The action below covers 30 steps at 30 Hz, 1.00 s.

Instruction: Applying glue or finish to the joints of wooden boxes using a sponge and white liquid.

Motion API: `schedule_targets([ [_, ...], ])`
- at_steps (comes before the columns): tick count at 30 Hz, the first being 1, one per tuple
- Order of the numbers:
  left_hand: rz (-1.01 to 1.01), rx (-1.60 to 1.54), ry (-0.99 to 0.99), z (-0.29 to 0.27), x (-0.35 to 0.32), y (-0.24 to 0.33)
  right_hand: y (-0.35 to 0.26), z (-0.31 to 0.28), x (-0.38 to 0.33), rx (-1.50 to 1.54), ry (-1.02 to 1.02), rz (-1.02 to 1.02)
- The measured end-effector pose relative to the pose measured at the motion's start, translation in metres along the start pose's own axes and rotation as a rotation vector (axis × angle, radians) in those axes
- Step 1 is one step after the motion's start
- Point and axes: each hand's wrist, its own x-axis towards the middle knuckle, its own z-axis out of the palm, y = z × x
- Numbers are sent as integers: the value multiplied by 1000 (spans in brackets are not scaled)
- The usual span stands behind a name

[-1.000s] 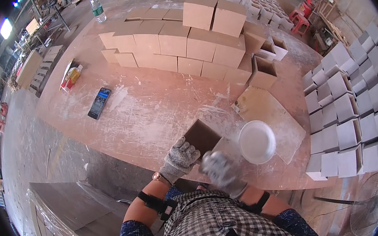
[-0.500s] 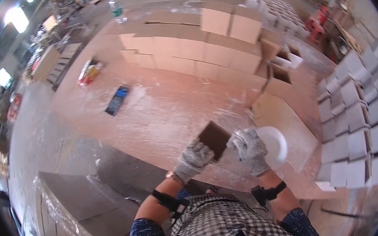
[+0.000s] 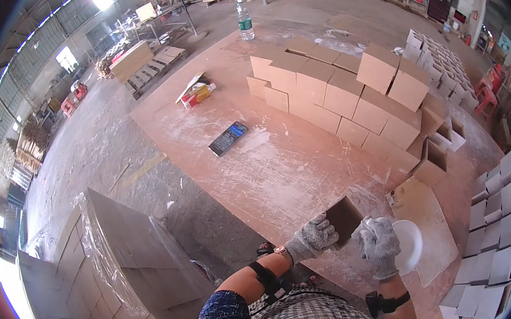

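1. far left, near side: a plastic-wrapped stack [image 3: 141, 247] of brown boxes stands beside the bench [image 3: 254, 178]; a sleeve could catch loose film if the left arm swings wide.
2. left, far half of bench: a red-and-yellow packet [image 3: 198, 96], then a phone [image 3: 228, 139] lying flat, with an upright bottle [image 3: 246, 26] farther off. low risk; all well apart from the work.
3. centre, near edge: left hand [image 3: 314, 237], gloved; grip curled over the left wall of a hollow box [image 3: 343, 215], no gap seen. too hard a squeeze could bow the wall.
4. the hollow box sits on the bench close to its near edge, mouth up; a careless pull could tip it off.
5. right of it: right hand [image 3: 378, 243], gloved, fingers bent at the box's right rim. whether its grip has hold of anything cannot be made out.
6. just beside: a white bowl [image 3: 412, 244], partly on a flat board [image 3: 430, 219]; a backward elbow or wrist could knock it. contents unclear.
7. far right: rows of pale boxes [image 3: 491, 241], liable to topple if bumped.
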Motion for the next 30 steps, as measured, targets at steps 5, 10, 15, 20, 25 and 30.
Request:
schedule_targets([
  [5, -8, 15, -22, 2, 1, -2, 0, 33, -38, -237, -100, -267],
  [10, -50, -19, -63, 6, -6, -1, -44, 5, -9, -3, -280, -179],
  [15, -10, 19, -10, 5, -6, -1, -6, 19, -9, -170, -117, 16],
  [20, -34, -2, -80, 7, -15, 1, -43, 20, -36, -184, -195, -211],
  [25, 26, 164, -163, -7, -10, 4, -10, 15, -47, 81, -151, -227],
  [30, 26, 181, -283, -17, 4, 8, 22, 6, -80, 182, 24, 64],
])
